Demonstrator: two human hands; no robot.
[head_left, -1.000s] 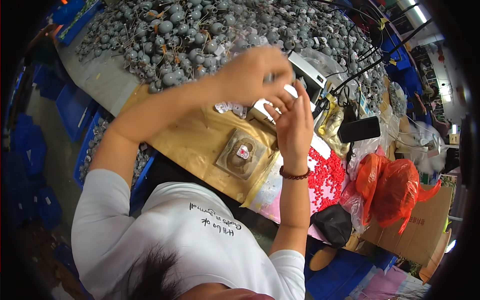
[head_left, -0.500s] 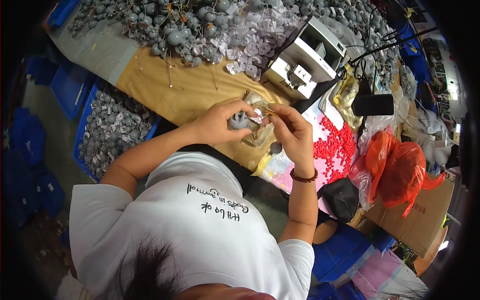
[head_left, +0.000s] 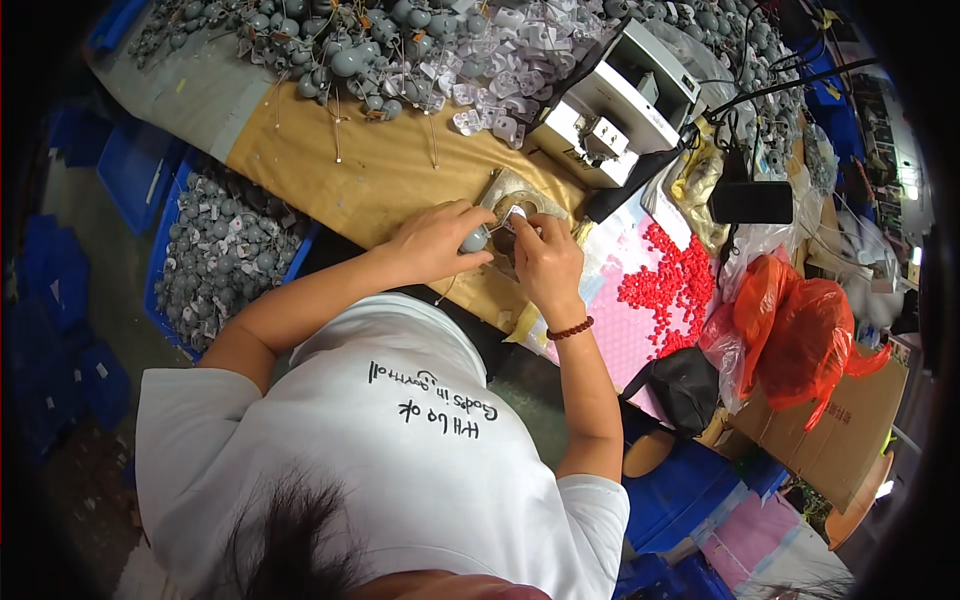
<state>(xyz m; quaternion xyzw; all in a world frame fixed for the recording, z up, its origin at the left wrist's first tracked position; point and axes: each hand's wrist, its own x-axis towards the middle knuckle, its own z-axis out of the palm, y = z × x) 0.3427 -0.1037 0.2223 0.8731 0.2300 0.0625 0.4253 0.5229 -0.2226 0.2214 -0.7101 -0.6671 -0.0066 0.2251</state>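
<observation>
My left hand (head_left: pixel 438 243) is closed around a grey rounded plastic part (head_left: pixel 476 239), pinched between thumb and fingers. Close by on its right, my right hand (head_left: pixel 550 262) has its fingertips bent together at a small white piece (head_left: pixel 516 214). Its fingers hide most of what they pinch, so I cannot make that out. Beneath both hands lies a squarish, dull metallic holder (head_left: pixel 507 186) on the brown-covered table (head_left: pixel 375 190).
Grey round parts (head_left: pixel 350 62) with wires and clear plastic pieces (head_left: pixel 500 85) heap along the far side. A white boxy device (head_left: pixel 625 95) stands at right, near small red pieces (head_left: pixel 668 285), a black phone (head_left: pixel 750 203) and a red bag (head_left: pixel 800 330). A blue bin (head_left: pixel 225 255) of grey parts sits left.
My right hand has moved left and turned, fingertips now lower over the holder. My left hand has shifted slightly left and still grips the grey part.
</observation>
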